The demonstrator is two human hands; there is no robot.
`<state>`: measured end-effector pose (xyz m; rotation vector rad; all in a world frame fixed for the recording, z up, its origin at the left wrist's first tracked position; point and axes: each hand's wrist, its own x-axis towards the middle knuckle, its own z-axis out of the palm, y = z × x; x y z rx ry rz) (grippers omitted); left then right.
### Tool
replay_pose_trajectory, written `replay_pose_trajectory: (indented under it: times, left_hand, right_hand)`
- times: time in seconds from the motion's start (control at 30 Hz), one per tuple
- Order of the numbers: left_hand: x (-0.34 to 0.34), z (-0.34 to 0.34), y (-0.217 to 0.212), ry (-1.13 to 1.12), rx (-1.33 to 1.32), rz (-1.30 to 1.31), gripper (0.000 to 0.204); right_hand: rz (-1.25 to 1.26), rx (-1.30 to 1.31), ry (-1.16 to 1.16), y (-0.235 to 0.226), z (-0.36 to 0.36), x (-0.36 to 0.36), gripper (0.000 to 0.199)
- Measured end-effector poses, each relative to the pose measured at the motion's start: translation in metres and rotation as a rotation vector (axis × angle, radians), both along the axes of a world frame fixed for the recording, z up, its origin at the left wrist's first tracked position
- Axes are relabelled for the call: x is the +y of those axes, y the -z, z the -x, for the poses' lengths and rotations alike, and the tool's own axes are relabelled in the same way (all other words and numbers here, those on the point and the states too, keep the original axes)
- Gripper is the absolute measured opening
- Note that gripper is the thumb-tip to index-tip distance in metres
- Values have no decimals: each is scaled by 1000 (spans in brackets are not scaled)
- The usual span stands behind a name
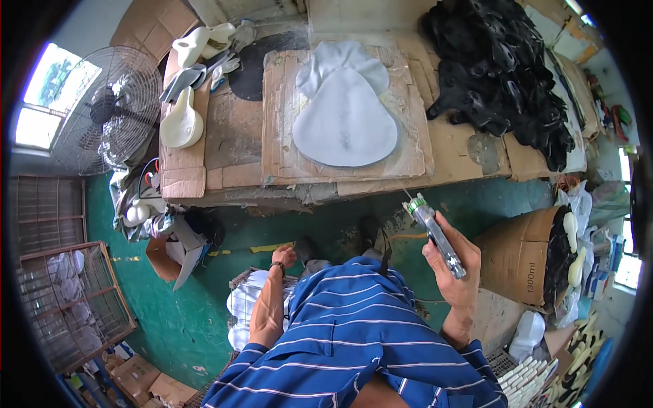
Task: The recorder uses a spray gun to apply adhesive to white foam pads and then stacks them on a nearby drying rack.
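Note:
My right hand is wrapped round a metal spray gun with a green ring near its nozzle. The gun points up and forward, just short of the workbench's front edge. Beyond it, on a cardboard sheet, lies a pale, pear-shaped pad with its broad end toward me. Several similar white pieces fan out from under its narrow end. My left hand hangs low by my waist with its fingers curled, apart from the bench, and nothing shows in it.
Cream saddle-shaped forms and a wire-guarded fan stand left. A heap of black covers lies at the bench's right. Below it is a large cardboard drum. An opened carton and a wire basket with white pieces are on the green floor.

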<state>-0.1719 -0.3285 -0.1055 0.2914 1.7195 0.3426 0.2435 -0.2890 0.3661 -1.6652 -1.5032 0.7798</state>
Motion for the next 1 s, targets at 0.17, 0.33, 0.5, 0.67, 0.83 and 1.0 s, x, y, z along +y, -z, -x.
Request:
replay_pose_trajectory:
  times: [0.17, 0.33, 0.5, 0.67, 0.83, 1.0]
  left_hand:
    - [-35, 17, 13, -12, 17, 43, 44]
    - [-36, 18, 11, -166, -37, 118, 43]
    - [-9, 11, 8, -15, 10, 95, 42]
    - [20, 5, -3, 35, -14, 32, 42]
    - [40, -10, -6, 80, -16, -41, 32]
    - [30, -27, 17, 1556, 493, -445, 17]
  right_hand:
    - [-50, 9, 92, 7, -6, 10, 48]
    - [-36, -69, 133, 6, -18, -5, 48]
    - [-49, -151, 92, 2, -11, -8, 50]
    - [-65, -99, 58, -3, 4, -13, 52]
    - [43, -104, -34, -6, -13, -38, 56]
    - [-15, -109, 40, -11, -16, -32, 54]
